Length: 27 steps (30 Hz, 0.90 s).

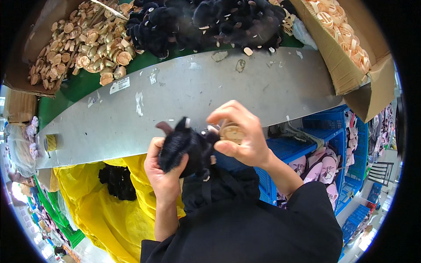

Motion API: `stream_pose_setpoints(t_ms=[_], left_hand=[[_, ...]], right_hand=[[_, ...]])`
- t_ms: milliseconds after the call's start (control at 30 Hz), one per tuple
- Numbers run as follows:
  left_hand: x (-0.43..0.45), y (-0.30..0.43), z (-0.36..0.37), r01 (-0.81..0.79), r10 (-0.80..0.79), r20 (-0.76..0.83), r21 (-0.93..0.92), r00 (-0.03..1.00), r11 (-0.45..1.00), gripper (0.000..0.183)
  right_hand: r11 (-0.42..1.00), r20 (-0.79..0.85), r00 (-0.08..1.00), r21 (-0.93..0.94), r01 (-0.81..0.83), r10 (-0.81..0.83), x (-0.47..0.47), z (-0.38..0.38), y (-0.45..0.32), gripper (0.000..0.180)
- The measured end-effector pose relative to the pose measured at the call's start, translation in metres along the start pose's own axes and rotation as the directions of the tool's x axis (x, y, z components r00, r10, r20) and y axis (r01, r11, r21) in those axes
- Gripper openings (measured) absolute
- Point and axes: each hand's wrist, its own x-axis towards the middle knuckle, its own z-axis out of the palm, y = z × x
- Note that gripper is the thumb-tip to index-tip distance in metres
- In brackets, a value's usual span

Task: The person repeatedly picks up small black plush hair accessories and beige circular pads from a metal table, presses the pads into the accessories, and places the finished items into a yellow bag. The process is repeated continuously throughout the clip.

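My left hand (166,171) grips a small black plush toy (184,151) with upright ears, above the front edge of the metal table. My right hand (243,138) curls its thumb and fingers around a beige and gold plastic part (233,132), close to the right side of the toy. The part is a little blurred, and its contact with the toy cannot be made out. Farther back lies a pile of black plush pieces (210,23) with small pale tabs. Left of that pile are many gold and beige plastic parts (95,42), spilling from a cardboard box.
A grey metal ledge (197,85) borders a green belt (75,90). The right cardboard box (338,62) holds beige plastic frames (345,36). Tape (50,142) sits at the ledge's left end. Below are a yellow bag (95,213) with black plush inside and blue crates (296,144) with pink slippers.
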Motion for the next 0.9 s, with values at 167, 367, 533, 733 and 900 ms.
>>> stream_pose_setpoints(t_ms=[167, 367, 533, 733, 900], left_hand=[[-0.003, 0.008, 0.002, 0.024, -0.037, 0.051, 0.229, 0.998, 0.973, 0.036], [0.004, 0.010, 0.003, -0.047, 0.057, -0.019, 0.360, 0.998, 0.932, 0.044], [0.016, 0.001, 0.003, -0.051, 0.065, -0.020, 0.415, 0.998, 0.909, 0.031], [0.006, -0.012, -0.024, -0.091, 0.080, 0.284, 0.024, 0.955, 0.996, 0.020], [-0.009, -0.004, -0.028, 0.120, -0.078, 0.156, -0.285, 0.985, 0.951, 0.039]], right_hand=[[0.807, 0.299, 0.909, 0.434, -0.400, 0.289, -0.002, 0.023, -0.006, 0.019], [0.782, 0.245, 0.903, 0.452, -0.429, 0.354, -0.011, 0.026, -0.016, 0.008], [0.793, 0.191, 0.902, 0.429, -0.432, 0.388, -0.020, 0.033, -0.015, 0.008], [0.693, 0.244, 0.871, 0.530, -0.488, 0.427, -0.017, 0.026, -0.009, 0.005], [0.547, 0.338, 0.812, 0.609, -0.574, 0.476, -0.013, 0.027, -0.011, 0.011]])
